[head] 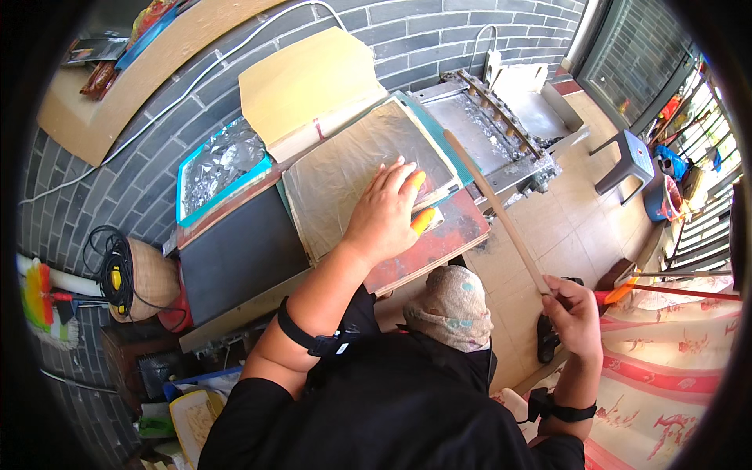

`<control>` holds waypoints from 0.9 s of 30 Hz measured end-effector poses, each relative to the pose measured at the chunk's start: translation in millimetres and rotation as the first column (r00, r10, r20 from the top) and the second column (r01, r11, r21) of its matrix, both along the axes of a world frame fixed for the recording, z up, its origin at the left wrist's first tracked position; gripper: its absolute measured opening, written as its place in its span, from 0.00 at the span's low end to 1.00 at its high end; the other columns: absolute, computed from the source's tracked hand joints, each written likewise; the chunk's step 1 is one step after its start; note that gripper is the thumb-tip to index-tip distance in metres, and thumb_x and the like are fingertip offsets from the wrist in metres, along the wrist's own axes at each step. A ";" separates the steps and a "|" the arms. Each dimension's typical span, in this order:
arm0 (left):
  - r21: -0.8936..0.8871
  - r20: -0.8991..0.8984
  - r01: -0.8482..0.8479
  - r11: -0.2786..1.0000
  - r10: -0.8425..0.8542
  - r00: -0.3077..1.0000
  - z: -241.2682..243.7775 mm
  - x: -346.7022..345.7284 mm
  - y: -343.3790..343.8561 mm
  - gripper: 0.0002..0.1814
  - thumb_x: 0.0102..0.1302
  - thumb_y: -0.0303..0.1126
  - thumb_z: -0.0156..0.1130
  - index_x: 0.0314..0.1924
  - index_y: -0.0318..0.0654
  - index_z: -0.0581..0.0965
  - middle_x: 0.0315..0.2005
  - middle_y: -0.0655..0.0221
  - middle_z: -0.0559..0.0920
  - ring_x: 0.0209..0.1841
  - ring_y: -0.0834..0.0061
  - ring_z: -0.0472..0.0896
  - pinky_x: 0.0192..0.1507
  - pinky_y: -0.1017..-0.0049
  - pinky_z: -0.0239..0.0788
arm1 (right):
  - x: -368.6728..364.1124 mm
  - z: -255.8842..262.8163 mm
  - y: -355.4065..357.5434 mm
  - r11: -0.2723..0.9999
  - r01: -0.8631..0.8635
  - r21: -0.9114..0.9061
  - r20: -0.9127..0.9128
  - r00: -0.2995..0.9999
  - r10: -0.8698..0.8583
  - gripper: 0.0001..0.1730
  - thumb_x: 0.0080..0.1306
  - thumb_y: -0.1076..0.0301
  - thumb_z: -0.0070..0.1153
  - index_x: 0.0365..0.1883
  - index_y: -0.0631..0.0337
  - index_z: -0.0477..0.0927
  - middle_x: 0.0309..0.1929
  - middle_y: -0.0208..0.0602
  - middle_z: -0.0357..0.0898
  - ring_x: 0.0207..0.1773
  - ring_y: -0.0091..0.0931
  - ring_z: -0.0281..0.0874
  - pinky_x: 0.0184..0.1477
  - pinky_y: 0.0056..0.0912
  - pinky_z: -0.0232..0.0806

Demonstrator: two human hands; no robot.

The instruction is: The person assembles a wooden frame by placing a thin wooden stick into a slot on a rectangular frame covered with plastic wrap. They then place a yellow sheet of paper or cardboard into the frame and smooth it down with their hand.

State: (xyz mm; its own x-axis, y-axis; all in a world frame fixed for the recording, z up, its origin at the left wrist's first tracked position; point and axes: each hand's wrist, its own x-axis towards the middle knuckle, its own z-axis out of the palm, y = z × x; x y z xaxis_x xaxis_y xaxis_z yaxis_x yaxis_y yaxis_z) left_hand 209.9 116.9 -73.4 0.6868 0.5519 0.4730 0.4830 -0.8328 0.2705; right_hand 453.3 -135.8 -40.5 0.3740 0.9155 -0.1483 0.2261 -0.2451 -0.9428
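Note:
My left hand (385, 205) lies palm down on a thin, wrinkled grey-brown sheet (346, 170) that tops a stack. Orange covers, apparently finger cots, sit on its thumb and one finger. Whether the thumb pinches the stack's edge is hard to see. In my right hand (571, 314) is one end of a long, thin wooden stick (499, 211). Its far end reaches up past the stack's right side. A teal board (437, 132) shows under the stack, on a worn reddish board (435, 241).
Left of the stack are a dark flat panel (241, 258) and a blue-rimmed tray (179, 200) of crumpled silvery foil. Behind stands a paper block with a raised yellowish cover (311, 82). A metal machine (470, 123), a plastic stool (625, 161) and a patterned curtain (664, 376) are to the right.

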 end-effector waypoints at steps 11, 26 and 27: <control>-0.011 -0.018 0.000 1.000 0.000 1.000 -0.2 1.6 -1.8 0.28 0.63 0.41 0.66 0.58 0.32 0.72 0.58 0.51 0.74 0.66 0.48 0.67 0.69 0.51 0.55 | 42.2 23.3 -2.9 0.982 0.185 0.039 0.039 0.982 -0.187 0.16 0.68 0.78 0.52 0.53 0.69 0.77 0.24 0.23 0.72 0.20 0.11 0.62 0.22 0.14 0.54; -0.034 -0.030 -0.011 0.999 0.010 0.999 1.9 4.5 -3.1 0.29 0.62 0.41 0.66 0.58 0.32 0.71 0.59 0.51 0.73 0.67 0.49 0.66 0.70 0.52 0.53 | 217.2 26.5 104.1 0.975 0.129 0.179 0.883 0.416 -0.217 0.15 0.63 0.76 0.53 0.48 0.66 0.82 0.31 0.42 0.82 0.30 0.34 0.81 0.35 0.36 0.72; -0.038 -0.021 0.004 0.999 -0.005 1.000 1.9 6.8 -3.0 0.29 0.62 0.41 0.67 0.58 0.32 0.71 0.59 0.51 0.73 0.67 0.49 0.66 0.70 0.52 0.54 | 240.3 18.8 107.9 0.972 0.088 0.217 0.950 0.210 -0.231 0.13 0.63 0.74 0.53 0.46 0.64 0.83 0.33 0.45 0.83 0.32 0.39 0.82 0.37 0.40 0.73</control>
State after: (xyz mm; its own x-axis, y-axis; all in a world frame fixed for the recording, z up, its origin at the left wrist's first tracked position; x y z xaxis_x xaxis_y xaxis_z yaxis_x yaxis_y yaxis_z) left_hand 216.7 113.9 -71.5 0.6988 0.5662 0.4371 0.4854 -0.8242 0.2915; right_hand 693.7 -27.9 -21.7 0.3037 0.7981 0.5204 0.9438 -0.3269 -0.0495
